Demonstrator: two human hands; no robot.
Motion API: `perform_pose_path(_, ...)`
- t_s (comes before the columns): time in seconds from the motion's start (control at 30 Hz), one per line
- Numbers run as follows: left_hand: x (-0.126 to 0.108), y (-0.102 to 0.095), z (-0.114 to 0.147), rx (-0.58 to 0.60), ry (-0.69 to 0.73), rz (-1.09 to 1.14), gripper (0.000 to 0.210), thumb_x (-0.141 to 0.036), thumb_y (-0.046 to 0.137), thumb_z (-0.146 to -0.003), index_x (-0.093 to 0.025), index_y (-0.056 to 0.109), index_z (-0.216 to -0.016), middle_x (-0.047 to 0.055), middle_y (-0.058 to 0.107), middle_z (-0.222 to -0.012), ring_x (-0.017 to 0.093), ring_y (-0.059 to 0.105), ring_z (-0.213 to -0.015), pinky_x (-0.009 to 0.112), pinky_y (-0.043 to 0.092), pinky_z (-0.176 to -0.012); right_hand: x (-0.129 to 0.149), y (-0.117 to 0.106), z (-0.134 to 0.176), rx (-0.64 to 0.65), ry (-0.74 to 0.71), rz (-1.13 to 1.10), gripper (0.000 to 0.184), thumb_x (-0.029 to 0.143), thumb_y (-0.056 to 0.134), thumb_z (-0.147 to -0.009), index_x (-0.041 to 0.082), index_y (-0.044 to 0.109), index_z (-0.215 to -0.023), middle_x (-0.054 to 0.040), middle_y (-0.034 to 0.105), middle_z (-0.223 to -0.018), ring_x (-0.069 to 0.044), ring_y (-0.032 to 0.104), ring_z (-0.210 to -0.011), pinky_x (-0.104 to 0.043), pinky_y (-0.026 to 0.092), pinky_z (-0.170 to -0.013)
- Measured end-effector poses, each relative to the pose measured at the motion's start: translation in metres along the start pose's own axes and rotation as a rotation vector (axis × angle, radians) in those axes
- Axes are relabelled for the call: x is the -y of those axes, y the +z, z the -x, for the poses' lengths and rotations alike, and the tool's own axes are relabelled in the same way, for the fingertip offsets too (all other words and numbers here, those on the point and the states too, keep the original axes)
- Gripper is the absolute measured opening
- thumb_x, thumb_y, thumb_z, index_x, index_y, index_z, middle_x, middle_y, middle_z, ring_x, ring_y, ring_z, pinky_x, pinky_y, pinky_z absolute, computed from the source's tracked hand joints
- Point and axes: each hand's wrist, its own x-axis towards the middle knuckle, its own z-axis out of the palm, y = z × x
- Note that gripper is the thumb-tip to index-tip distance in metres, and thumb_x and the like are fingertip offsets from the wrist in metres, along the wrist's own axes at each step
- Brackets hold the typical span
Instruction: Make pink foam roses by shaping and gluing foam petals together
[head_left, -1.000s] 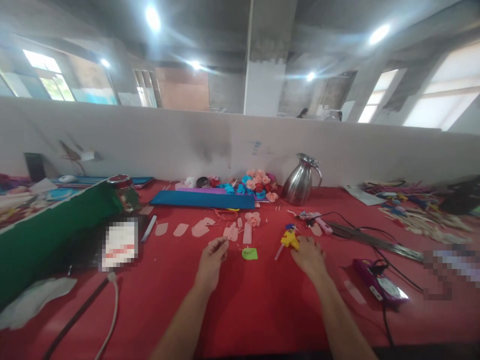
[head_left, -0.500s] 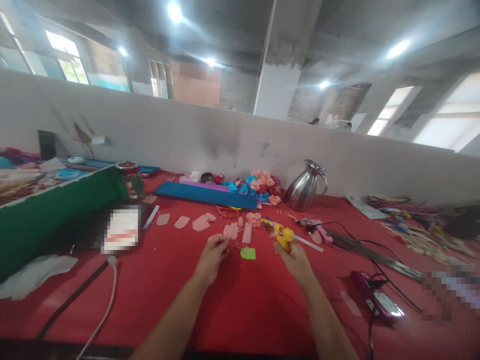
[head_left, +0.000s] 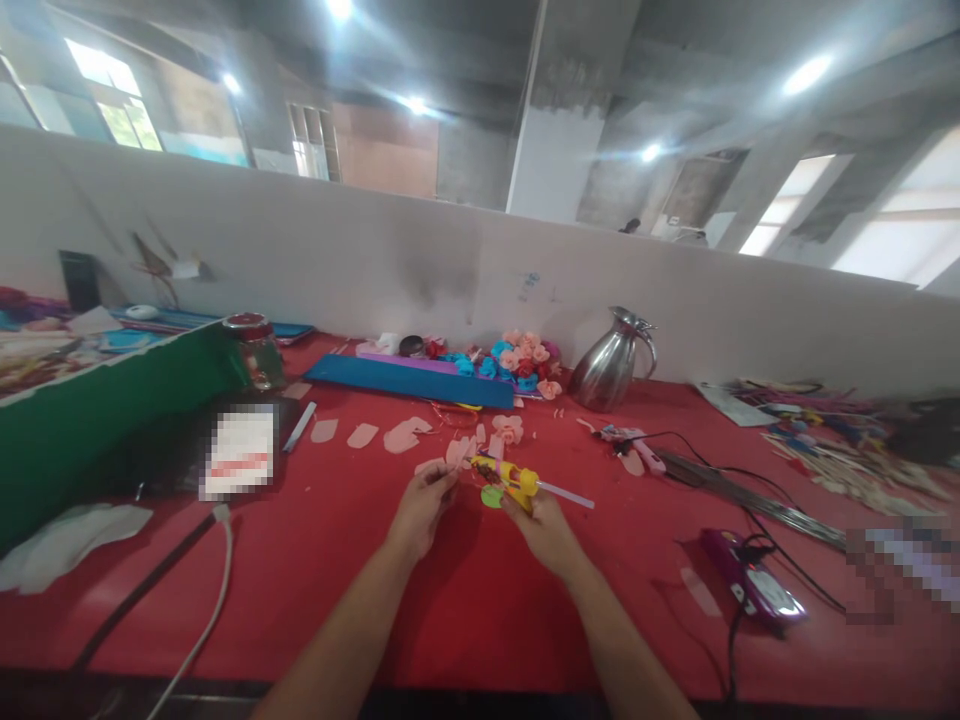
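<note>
My right hand (head_left: 544, 530) is wrapped round a yellow glue gun (head_left: 514, 478), and a clear glue stick (head_left: 566, 494) pokes out of its back. The nozzle points left, close to the fingertips of my left hand (head_left: 424, 505). Those fingers are pinched together; whatever is between them is too small to make out against the pink paper pieces (head_left: 459, 452) behind. Under the glue gun lies a light green paper piece (head_left: 491, 497), partly covered. Beyond it sits a pink paper flower (head_left: 508, 429). More cut pink petals (head_left: 406, 435) lie to the left.
A blue board (head_left: 405, 382) lies behind, beside a heap of paper roses (head_left: 525, 360). A steel jug (head_left: 611, 362) stands at the back. Right are a pink-handled tool (head_left: 649, 458), a purple device (head_left: 754, 580) and cables. Left are a glass jar (head_left: 259, 355) and a green-sided box (head_left: 135, 420).
My right hand has brought the glue gun leftward, over the green paper piece and up to my left fingertips. My left hand stays pinched in nearly the same place.
</note>
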Motion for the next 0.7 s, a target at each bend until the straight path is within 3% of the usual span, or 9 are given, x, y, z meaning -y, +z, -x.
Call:
perform_pose_path(0.27,-0.0005,-0.0006,0.0004,-0.016,-0.014,-0.009,0.026,-0.030,0.077,-0.049,-0.016,0.060,-0.064,-0.003,0.053,-0.060,0.006,0.044,-0.052,0.018,0.036,-0.050,0.0015,0.0028,0.0017,0.034,-0.031,-0.058,0.031,0.035,0.048,-0.086,0.020,0.059,-0.111,-0.0050,0.066,-0.104,-0.022,0.060,-0.095,-0.035,0.044,-0.089)
perform_pose_path(0.53,0.0005,-0.0020,-0.0011,0.003,-0.031,0.007,0.026,-0.027,0.076,-0.049,-0.016,0.055,-0.059,-0.006,0.047,-0.055,0.005,0.042,-0.049,0.018,0.034,-0.049,-0.0025,0.0028,0.0007,-0.073,0.008,-0.056,0.028,0.038,0.048,-0.085,0.017,0.063,-0.097,-0.0052,0.068,-0.093,-0.022,0.061,-0.086,-0.033,0.046,-0.082)
perform_pose_path(0.7,-0.0012,-0.0004,0.0009,-0.003,-0.033,-0.007,0.026,-0.027,0.076,-0.049,-0.016,0.055,-0.058,-0.005,0.050,-0.057,0.006,0.043,-0.051,0.018,0.035,-0.051,-0.0005,0.0031,0.0016,-0.030,-0.015,-0.047,0.026,0.035,0.049,-0.085,0.018,0.064,-0.099,-0.0049,0.068,-0.091,-0.022,0.060,-0.085,-0.033,0.048,-0.079)
